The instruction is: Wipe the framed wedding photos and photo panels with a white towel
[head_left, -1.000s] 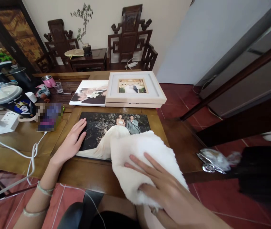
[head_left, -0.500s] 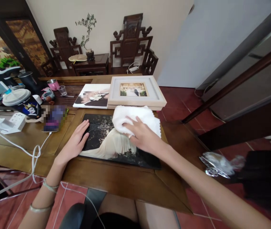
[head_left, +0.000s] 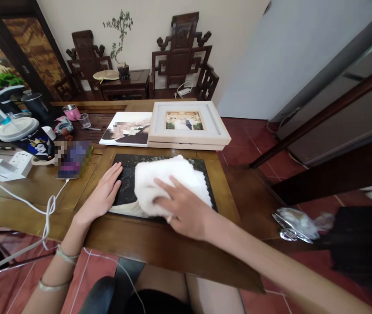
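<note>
left hand (head_left: 102,196): flat, palm down, fingers together and stretched forward, wrist straight, two bangles on the forearm | right hand (head_left: 184,209): palm down, fingers spread and pressing, forearm reaching in from the lower right, elbow out of view | hands near each other, apart

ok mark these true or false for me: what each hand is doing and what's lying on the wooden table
1. The right hand presses a white fluffy cloth onto the dark unframed photo print. True.
2. The left hand is lifted clear of the print. False: it lies flat on the print's left edge.
3. A pale wooden picture frame lies flat beyond the print. True.
4. The pink cup stands on the frame. False: it stands on the brown wooden table at far left.
5. The cloth hides the whole print. False: its left part and right edge show.
</note>
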Available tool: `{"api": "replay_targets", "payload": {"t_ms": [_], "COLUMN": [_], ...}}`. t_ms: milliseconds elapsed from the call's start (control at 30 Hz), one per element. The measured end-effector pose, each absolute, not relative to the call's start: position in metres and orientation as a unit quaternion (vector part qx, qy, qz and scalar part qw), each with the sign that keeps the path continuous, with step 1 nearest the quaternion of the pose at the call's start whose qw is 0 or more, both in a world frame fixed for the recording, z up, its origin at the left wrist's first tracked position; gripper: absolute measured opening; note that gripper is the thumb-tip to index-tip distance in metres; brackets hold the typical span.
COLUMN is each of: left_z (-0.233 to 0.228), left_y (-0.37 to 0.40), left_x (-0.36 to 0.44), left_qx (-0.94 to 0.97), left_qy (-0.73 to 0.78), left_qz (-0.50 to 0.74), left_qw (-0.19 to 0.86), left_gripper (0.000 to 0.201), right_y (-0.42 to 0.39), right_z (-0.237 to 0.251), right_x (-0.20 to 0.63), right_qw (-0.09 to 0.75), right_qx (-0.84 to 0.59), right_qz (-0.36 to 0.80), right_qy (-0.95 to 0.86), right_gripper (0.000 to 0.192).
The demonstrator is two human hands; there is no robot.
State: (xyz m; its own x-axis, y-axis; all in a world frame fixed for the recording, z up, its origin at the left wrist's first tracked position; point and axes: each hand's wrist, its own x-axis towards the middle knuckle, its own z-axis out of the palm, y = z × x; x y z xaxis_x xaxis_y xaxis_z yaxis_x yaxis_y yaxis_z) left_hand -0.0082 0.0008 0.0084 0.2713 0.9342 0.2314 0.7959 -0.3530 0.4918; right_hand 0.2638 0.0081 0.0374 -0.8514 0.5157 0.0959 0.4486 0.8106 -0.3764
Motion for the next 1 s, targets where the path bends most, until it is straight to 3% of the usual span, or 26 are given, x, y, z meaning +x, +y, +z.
{"api": "replay_targets", "payload": {"t_ms": [267, 467, 667, 1000], "left_z": [0.007, 0.006, 0.006, 0.006], "left_y": [0.002, 0.001, 0.001, 0.002], "left_x": [-0.009, -0.008, -0.009, -0.010], "left_qx": [0.789, 0.782, 0.786, 0.788], "left_qy": [0.543, 0.547, 0.543, 0.541], "left_qz": [0.254, 0.265, 0.264, 0.263], "left_qw": [0.135, 0.137, 0.133, 0.134], "left_gripper": [0.050, 0.050, 0.049, 0.049], "right_y": [0.074, -0.004, -0.061, 0.046], "right_z": [0.040, 0.043, 0.045, 0.043], "right_x": [0.236, 0.240, 0.250, 0.211], "right_qw": [0.132, 0.107, 0.083, 0.118], "right_qx": [-0.345, -0.293, -0.203, -0.302], "right_qz": [0.115, 0.173, 0.220, 0.098], "right_qy": [-0.922, -0.934, -0.951, -0.941], "right_gripper": [0.044, 0.047, 0.039, 0.050]}}
